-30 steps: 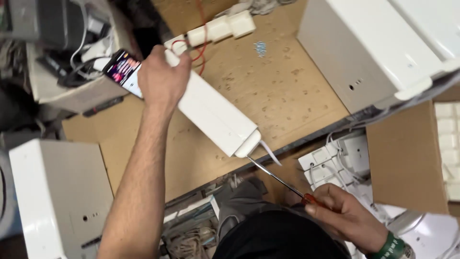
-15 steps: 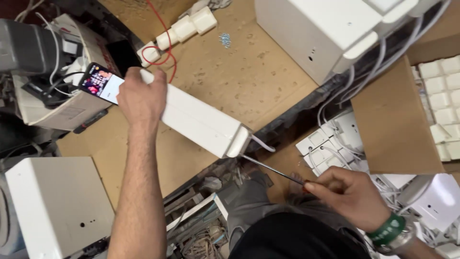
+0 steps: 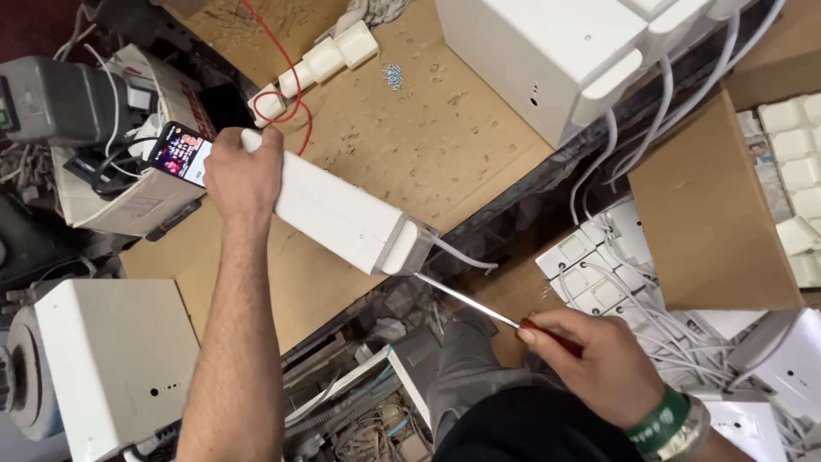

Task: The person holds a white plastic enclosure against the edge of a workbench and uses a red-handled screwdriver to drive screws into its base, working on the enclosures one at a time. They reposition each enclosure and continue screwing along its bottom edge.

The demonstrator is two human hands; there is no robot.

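The long white casing (image 3: 342, 214) looks like smooth matt plastic. The screwdriver (image 3: 479, 306) has a shiny bare-metal shaft and a glossy red handle. The table (image 3: 445, 137) is rough, pitted brown board, scuffed and dull.

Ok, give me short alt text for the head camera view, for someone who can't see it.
Seen from above, a person's left hand grips a long white box on a wooden workbench, while the right hand holds a red-handled screwdriver with its tip at the box's near end. A lit phone and more white boxes lie around.
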